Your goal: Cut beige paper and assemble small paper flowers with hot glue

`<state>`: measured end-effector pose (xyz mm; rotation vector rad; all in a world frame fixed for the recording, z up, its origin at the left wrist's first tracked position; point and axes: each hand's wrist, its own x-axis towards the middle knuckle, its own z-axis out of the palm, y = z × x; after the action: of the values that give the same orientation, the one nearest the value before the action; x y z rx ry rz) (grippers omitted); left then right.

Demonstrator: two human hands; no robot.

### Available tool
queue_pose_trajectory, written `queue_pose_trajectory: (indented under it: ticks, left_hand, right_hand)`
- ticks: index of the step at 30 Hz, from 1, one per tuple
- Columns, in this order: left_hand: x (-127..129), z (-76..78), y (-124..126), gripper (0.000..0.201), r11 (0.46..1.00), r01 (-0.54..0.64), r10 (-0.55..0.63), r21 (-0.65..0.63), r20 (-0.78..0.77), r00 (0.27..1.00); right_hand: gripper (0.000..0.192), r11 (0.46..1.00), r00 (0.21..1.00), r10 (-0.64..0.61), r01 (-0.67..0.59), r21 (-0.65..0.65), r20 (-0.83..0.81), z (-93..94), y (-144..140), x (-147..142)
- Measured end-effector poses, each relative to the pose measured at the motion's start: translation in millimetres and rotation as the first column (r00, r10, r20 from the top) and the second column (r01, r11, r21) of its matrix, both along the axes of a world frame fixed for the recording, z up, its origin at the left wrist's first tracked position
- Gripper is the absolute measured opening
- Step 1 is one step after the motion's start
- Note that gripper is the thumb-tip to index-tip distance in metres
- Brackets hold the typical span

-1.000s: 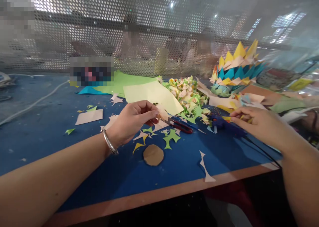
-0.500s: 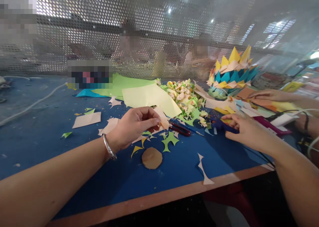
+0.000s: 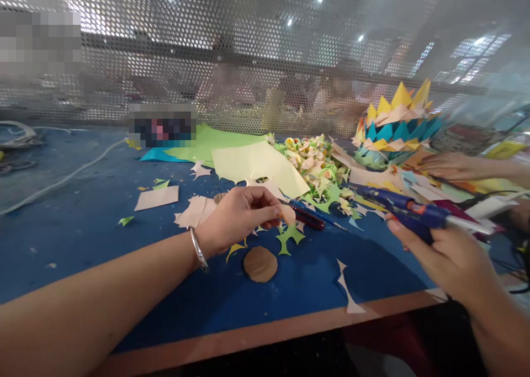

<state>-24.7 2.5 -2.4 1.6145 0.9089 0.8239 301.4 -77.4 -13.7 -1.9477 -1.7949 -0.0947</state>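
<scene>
My left hand [image 3: 244, 217], with a silver bangle at the wrist, pinches a small pale pink paper piece [image 3: 288, 214] above the table. On the right, my right hand [image 3: 451, 261] is wrapped round the handle of a dark blue glue gun [image 3: 409, 208], its nozzle pointing left and a clear glue stick showing at the back. Below my left hand lies a round brown cardboard disc [image 3: 260, 264]. A red-handled cutter [image 3: 308, 218] and a thin blue brush-like tool [image 3: 327, 217] rest just past my left fingertips, among green paper offcuts [image 3: 290, 238].
Behind are a cream sheet [image 3: 256, 164], a green sheet [image 3: 219, 139] and a heap of folded paper pieces [image 3: 317, 162]. A layered paper model [image 3: 399, 126] stands at the back right, near another person's hand [image 3: 451, 164]. A white cord [image 3: 70, 175] crosses the left side.
My right hand has picked up the glue gun from the table and brought it nearer. My left hand keeps its paper piece, now slightly lower and further right in view.
</scene>
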Motion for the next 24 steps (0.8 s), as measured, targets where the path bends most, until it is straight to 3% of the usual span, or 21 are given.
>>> queue_pose_trajectory:
  ticks: [1, 2, 4, 6, 9, 16, 24]
  left_hand:
    - [0, 0.3, 0, 0.016, 1.000, 0.001, -0.001, 0.019, -0.022, 1.000]
    - [1, 0.8, -1, 0.015, 0.999, 0.003, -0.001, 0.037, -0.039, 0.999]
    - [1, 2.0, -2, 0.015, 0.998, 0.001, 0.004, 0.066, -0.075, 0.997]
    - [1, 3.0, -4, 0.014, 0.996, -0.010, 0.020, 0.091, -0.107, 0.994]
    - [2, 3.5, -6, 0.013, 0.986, -0.016, 0.040, 0.165, -0.146, 0.988]
    - [5, 7.7, -12, 0.012, 0.962, -0.056, 0.116, 0.267, -0.213, 0.970]
    - [6, 6.5, -14, 0.012, 0.967, -0.033, 0.072, 0.254, -0.145, 0.987]
  right_hand:
    - [0.033, 0.999, 0.998, 0.054, -0.054, 0.003, -0.015, -2.9, -5, -8]
    - [0.030, 0.990, 0.996, 0.092, -0.090, 0.106, -0.011, -5.4, -9, -17]
    - [0.022, 0.950, 0.968, 0.250, -0.249, 0.190, 0.022, -8.7, -15, -36]
    - [0.014, 0.904, 0.925, 0.380, -0.374, 0.209, 0.014, -9.2, -19, -54]
    - [0.007, 0.859, 0.878, 0.479, -0.467, 0.210, -0.008, -6.8, -20, -74]
    - [0.002, 0.823, 0.847, 0.531, -0.518, 0.232, 0.006, -6.4, -21, -88]
    - [0.003, 0.816, 0.827, 0.561, -0.549, 0.180, -0.022, -8.4, -21, -87]
